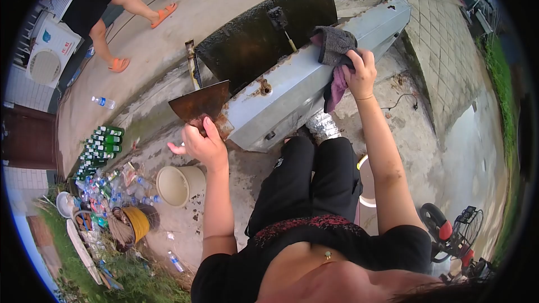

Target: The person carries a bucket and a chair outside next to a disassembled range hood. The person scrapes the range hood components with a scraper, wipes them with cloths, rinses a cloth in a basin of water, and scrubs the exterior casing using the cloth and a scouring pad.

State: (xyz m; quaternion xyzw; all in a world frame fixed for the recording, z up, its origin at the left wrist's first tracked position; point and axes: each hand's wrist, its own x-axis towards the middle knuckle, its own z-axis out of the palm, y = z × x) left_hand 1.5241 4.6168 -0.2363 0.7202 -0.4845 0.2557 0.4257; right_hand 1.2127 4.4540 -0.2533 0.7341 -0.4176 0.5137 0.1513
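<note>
Long pale-grey metal housing slants from left hand, pinching a rusty brown metal plate, toward upper right, past right hand closed on grey-and-purple cloth.

A long, gray-blue metal casing, marked by rust patches along its upper edge and near its ends, lies at a slant above a concrete floor, one end at center-left, the other at upper right. A broad, curved panel, dark and glossy with grime, stands along its far side. A rust-brown metal plate with a straight top edge juts up at the casing's near-left end. A gray and purple cloth, crumpled and folded, drapes over the casing right of its middle, its purple part hanging down the near face.
</note>
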